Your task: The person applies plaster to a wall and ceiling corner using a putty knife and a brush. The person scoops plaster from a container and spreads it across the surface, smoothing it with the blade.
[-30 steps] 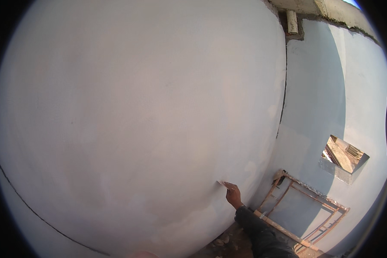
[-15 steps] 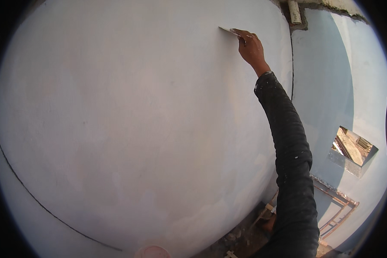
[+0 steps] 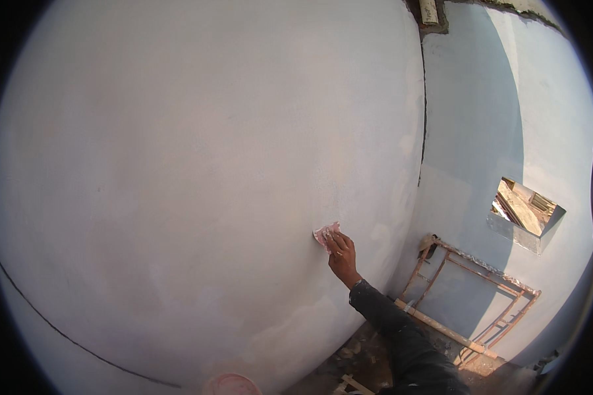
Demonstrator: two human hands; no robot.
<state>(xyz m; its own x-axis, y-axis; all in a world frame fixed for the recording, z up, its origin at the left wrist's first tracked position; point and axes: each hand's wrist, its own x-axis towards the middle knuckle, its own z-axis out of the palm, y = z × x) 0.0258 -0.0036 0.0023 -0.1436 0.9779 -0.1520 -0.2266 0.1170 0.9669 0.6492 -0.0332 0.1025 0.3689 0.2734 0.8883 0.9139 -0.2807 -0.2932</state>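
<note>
Head view. Right hand [image 3: 342,257] reaches up and leftward from the lower right, in a dark long sleeve [image 3: 402,332] with a few pale specks near the cuff. Fingers closed along a thin, flat, pink piece with white smears [image 3: 325,236], pinched at its right side; thumb placement cannot be told. Piece lies at the broad, pale grey-white, smooth wall [image 3: 197,171], right of the surface's middle and well in from its right edge; whether its whole face touches cannot be told. Left hand out of frame, so its state cannot be told.

Wall surface: mottled, with lighter patches toward its lower right edge. Thin dark line [image 3: 72,340] slants across its lower left corner. At its right edge, a dark, narrow crack [image 3: 424,105] runs down the joint with the adjoining blue-grey wall [image 3: 471,112], partly sunlit.

Adjoining wall: four-sided opening [image 3: 524,208] near its right edge; rust-coloured, pipe-like metal frame [image 3: 486,269] standing before its lower part. Round pink bucket [image 3: 234,376] at the big wall's lower edge, cut off by the picture.
</note>
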